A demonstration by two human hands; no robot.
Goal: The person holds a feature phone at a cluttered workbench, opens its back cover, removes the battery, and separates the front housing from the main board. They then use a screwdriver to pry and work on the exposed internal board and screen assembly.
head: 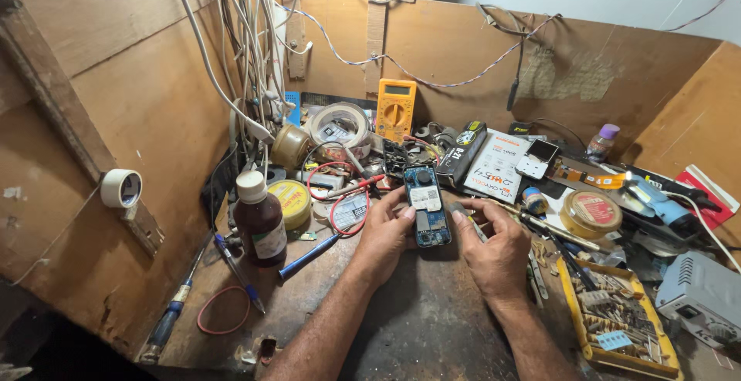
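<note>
Left hand (pixel 384 230) grip: thumb and fingers pinching the opened phone (pixel 428 206) by its left edge, flat on the surface (pixel 432 327). Right hand (pixel 494 246) pinching a thin tool (pixel 465 219) just beside the phone's right edge. Looks like board-level work; next move needs a steady tip. Brown bottle (pixel 259 220) left.

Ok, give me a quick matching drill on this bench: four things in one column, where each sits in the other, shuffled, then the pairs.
Things:
1. opened phone
2. brown bottle
3. yellow multimeter
4. yellow tray

Places:
A. upright against the back wall
B. near the bench's right front, holding small parts
C. between the left hand and the right hand
D. standing left of the hands, beside a round yellow tin

Pairs: 1-C, 2-D, 3-A, 4-B
</note>
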